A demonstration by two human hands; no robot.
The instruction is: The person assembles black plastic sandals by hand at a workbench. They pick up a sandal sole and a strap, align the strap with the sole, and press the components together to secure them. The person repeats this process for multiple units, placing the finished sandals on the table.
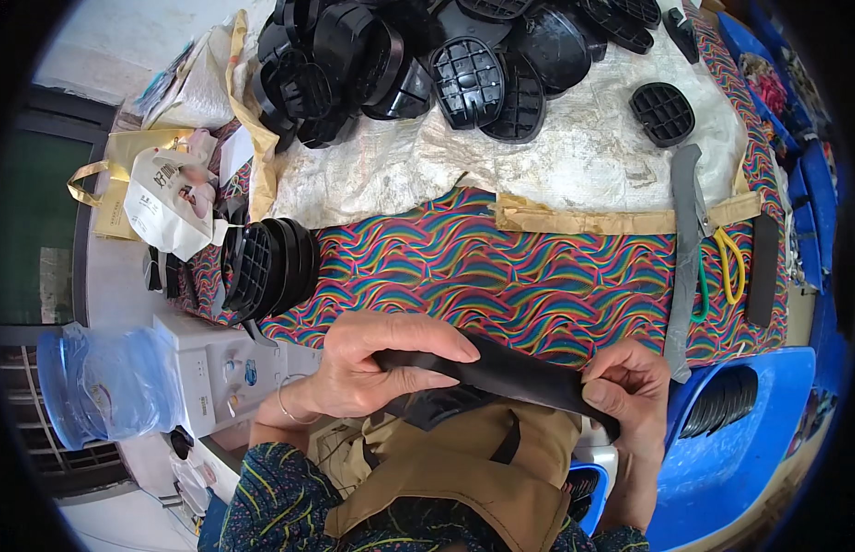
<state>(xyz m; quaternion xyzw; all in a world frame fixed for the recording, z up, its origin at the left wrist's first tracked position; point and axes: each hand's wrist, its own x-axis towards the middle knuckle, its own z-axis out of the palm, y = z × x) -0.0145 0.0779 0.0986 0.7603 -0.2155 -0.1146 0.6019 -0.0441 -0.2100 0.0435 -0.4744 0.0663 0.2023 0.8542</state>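
Viewpoint: a single head-worn fisheye camera, set above the person's lap and looking steeply down and forward.
Facing: toward the surface (501, 267) covered in a wavy multicoloured cloth, with the pile of black plastic parts (464, 55) at its far side near the top of the frame.
Nearness: close; the left hand (372, 363) and right hand (630, 391) sit low in the frame, forearms entering from the lower edge.
Distortion: straight edges bend toward the dark round rim.
Coverage: the blue crate (750, 432) lies lower right, the water bottle (101, 382) far left.
Shared view: only one view, nothing overlaps.
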